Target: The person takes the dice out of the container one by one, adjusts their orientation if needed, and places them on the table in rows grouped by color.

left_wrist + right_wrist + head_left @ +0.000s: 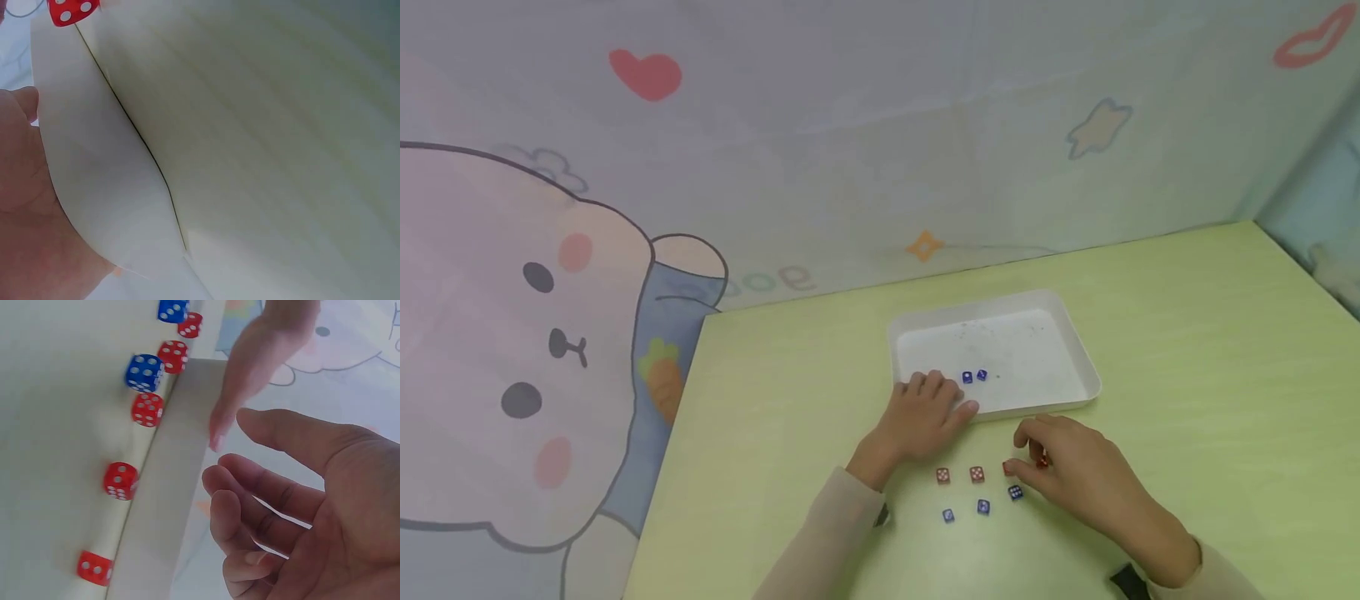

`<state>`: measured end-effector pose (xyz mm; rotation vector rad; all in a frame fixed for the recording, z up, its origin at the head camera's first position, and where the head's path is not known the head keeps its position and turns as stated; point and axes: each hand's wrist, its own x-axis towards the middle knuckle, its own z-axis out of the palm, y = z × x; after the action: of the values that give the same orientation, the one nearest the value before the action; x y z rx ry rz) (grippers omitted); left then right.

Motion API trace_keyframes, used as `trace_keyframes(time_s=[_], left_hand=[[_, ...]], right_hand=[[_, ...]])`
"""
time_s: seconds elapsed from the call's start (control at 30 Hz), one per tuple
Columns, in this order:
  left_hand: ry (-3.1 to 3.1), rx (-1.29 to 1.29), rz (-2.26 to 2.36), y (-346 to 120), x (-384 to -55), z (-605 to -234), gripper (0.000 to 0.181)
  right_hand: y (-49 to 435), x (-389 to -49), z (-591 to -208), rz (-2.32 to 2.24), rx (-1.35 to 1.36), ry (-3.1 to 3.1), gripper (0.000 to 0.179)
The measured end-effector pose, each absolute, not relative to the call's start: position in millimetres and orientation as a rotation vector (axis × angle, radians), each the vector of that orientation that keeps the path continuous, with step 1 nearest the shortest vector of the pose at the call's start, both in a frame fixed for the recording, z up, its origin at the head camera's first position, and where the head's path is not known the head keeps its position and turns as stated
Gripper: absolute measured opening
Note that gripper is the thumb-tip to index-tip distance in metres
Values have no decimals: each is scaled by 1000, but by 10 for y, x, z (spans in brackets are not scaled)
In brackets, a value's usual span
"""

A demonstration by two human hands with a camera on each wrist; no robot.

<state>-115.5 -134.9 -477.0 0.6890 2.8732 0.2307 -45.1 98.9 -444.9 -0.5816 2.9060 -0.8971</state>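
My left hand (pixel 922 417) lies over the near left edge of a white tray (pixel 1070 350), fingers spread toward its inside. In the left wrist view that hand is partly behind the tray wall (pixel 112 156). My right hand (pixel 1078 467) hovers by the row of red dice, thumb and fingers apart and loosely bent; the right wrist view shows nothing between them. Red dice (pixel 977 474) form a row in front of the tray, one red die (pixel 1008 468) partly hidden by the right thumb. Blue dice (pixel 983 507) make a second row closer to me.
Two blue dice (pixel 967 377) sit inside the tray near its front wall. The light green table (pixel 1187 350) spreads around it, and a printed cloth (pixel 850 150) hangs behind. In the right wrist view, one red die (pixel 95 567) lies apart from the others.
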Motion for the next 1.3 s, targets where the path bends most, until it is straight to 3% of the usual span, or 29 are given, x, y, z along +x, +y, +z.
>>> trace_keyframes(time_s=[0.5, 1.3], left_hand=[[2854, 654, 222, -1357, -1169, -4709, 53], [2836, 652, 205, -1347, -1221, -4841, 58]], right_hand=[[912, -795, -4313, -923, -710, 2970, 9], [545, -1371, -4300, -729, -789, 2856, 13]])
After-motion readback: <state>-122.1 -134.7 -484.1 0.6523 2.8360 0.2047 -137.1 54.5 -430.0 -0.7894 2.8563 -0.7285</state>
